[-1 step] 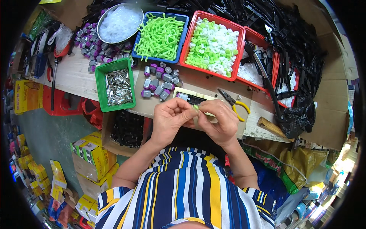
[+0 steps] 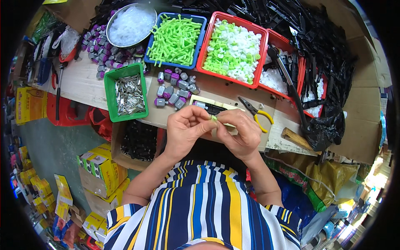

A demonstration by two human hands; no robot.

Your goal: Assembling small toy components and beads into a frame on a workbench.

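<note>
Left fingers (image 2: 204,126) and right fingers (image 2: 231,118) pinch — seemingly — one green piece (image 2: 214,118) between.

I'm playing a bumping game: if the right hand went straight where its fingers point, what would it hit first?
The right hand would probably meet the left hand, just past the small green piece between them; depth is unclear.

Back row on the tabletop (image 2: 83,89), left to right: bowl (image 2: 121,45), stick tray (image 2: 177,65), cap tray (image 2: 225,76). Pin bin (image 2: 129,116) sat in front of the bowl, left of the near motors (image 2: 171,91). Fixture (image 2: 208,100) lay right of those, behind left hand (image 2: 185,131) and right hand (image 2: 239,129). Pliers (image 2: 252,109) right of the fixture, wood block (image 2: 296,139) further right. Open carton (image 2: 118,141) stood below the front edge.
</note>
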